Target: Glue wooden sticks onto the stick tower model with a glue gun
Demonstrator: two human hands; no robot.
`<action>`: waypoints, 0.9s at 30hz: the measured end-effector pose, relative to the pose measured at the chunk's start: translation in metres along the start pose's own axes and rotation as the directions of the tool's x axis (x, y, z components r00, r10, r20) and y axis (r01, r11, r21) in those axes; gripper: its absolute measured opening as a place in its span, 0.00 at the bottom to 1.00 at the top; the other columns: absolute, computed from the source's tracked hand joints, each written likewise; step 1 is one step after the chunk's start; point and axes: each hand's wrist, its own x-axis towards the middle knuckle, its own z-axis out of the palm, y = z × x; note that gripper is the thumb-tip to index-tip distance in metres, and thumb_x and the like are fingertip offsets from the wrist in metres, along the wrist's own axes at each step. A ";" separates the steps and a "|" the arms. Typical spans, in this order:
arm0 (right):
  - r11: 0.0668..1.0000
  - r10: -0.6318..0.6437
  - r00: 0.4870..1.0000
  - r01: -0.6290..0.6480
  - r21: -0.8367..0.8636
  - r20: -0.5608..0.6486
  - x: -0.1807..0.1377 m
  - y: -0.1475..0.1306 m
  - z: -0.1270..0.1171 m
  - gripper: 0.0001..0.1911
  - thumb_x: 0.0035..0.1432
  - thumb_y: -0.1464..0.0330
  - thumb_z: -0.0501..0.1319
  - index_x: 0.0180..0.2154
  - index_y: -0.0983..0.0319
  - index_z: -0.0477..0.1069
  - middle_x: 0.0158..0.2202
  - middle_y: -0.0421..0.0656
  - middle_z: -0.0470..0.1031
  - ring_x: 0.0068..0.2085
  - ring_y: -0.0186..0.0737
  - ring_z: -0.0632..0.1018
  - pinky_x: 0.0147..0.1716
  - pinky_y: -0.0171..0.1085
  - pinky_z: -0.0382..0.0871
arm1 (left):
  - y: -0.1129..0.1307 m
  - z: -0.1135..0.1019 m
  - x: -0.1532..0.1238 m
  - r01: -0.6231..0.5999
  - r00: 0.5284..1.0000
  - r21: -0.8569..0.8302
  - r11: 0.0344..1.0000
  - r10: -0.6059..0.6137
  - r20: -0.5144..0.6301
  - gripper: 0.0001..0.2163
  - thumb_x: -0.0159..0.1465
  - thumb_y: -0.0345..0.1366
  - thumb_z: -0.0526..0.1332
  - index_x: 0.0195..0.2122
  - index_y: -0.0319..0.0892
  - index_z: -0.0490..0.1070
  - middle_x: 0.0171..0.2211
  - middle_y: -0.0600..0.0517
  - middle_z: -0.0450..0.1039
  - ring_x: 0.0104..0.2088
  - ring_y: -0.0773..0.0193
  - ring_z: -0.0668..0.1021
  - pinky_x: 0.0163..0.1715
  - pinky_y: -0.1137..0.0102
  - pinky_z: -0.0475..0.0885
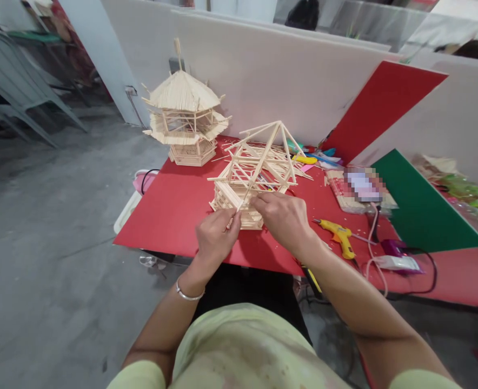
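Observation:
In front of me on the red tabletop (pixel 158 216) stands a pavilion model (pixel 259 162) built of thin wooden sticks, its peaked roof an open frame. My left hand (pixel 218 231) pinches at the near edge of its lower roof, where a strip of sticks lies side by side. Close beside it, my right hand (pixel 281 216) has its fingers closed against the same edge. Whatever lies between the right fingertips is too small to make out. Behind to the left, a second stick pavilion (pixel 186 119) has a fully covered roof.
A yellow glue gun (pixel 340 235) lies right of my right forearm. Loose sticks (pixel 259 151) are heaped behind the model, near a yellow-handled tool (pixel 304 160). A phone (pixel 364 185) rests on bundled sticks at right, beside a green board (pixel 429 210). A white partition (pixel 255 70) borders the back.

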 end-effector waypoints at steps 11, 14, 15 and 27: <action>0.999 -0.033 0.999 0.033 -0.008 0.009 -0.002 -0.001 0.002 0.13 0.67 0.75 0.53 0.44 0.62 0.75 0.40 0.46 0.78 0.41 0.41 0.75 0.29 0.39 0.52 | 0.004 0.001 0.001 0.032 0.999 -0.012 0.999 -0.032 0.009 0.05 0.66 0.35 0.63 0.36 0.41 0.78 0.28 0.52 0.79 0.24 0.71 0.74 0.26 0.73 0.64; 0.998 -0.053 0.998 0.052 -0.016 -0.015 -0.003 0.001 0.003 0.13 0.67 0.75 0.53 0.44 0.62 0.76 0.40 0.46 0.79 0.41 0.41 0.75 0.30 0.39 0.53 | 0.003 0.001 0.001 0.034 0.999 -0.007 0.999 -0.033 0.006 0.06 0.66 0.35 0.62 0.35 0.41 0.78 0.28 0.52 0.79 0.23 0.71 0.74 0.26 0.74 0.64; 0.998 -0.062 0.997 0.062 -0.019 -0.035 -0.004 0.002 0.003 0.13 0.68 0.75 0.53 0.44 0.62 0.76 0.40 0.46 0.79 0.42 0.40 0.75 0.30 0.39 0.54 | 0.003 0.001 0.001 0.032 0.999 -0.008 0.999 -0.032 0.003 0.06 0.66 0.35 0.62 0.35 0.41 0.78 0.27 0.52 0.78 0.24 0.71 0.74 0.26 0.74 0.64; 0.990 -0.102 0.991 0.092 -0.110 -0.086 0.000 -0.003 0.005 0.13 0.68 0.76 0.51 0.40 0.63 0.75 0.36 0.45 0.77 0.39 0.41 0.71 0.29 0.40 0.50 | 0.000 0.001 0.000 0.023 1.000 -0.012 1.000 -0.023 -0.010 0.06 0.66 0.35 0.63 0.36 0.41 0.78 0.26 0.52 0.78 0.23 0.71 0.74 0.26 0.73 0.63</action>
